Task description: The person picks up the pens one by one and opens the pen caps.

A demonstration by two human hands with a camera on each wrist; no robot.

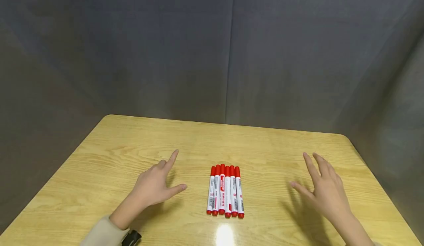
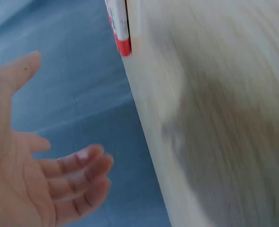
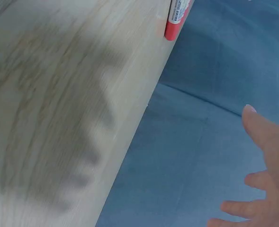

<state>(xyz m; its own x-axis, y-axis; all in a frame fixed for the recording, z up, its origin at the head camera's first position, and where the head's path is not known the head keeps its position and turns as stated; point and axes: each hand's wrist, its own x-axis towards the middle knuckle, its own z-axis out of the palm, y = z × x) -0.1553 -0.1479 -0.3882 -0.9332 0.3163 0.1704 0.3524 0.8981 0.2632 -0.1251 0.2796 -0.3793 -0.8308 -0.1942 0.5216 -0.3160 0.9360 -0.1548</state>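
Note:
Several markers (image 1: 228, 191) with white barrels and red caps lie side by side in a row on the wooden table, caps toward the far edge. My left hand (image 1: 153, 185) hovers to their left, thumb and index finger spread, holding nothing. To their right my right hand (image 1: 326, 191) is held above the table with fingers apart and nothing in it. In the left wrist view the end of a marker (image 2: 123, 45) shows at the top, beyond the left hand's thumb. A marker end (image 3: 172, 29) also appears at the top of the right wrist view, away from the fingers.
The wood-grain table (image 1: 132, 139) has rounded far corners. Dark grey cloth (image 1: 165, 54) hangs behind it and along both sides. A black band (image 1: 131, 238) sits at the left wrist beside a light sleeve (image 1: 105, 233). Both hands cast shadows on the tabletop.

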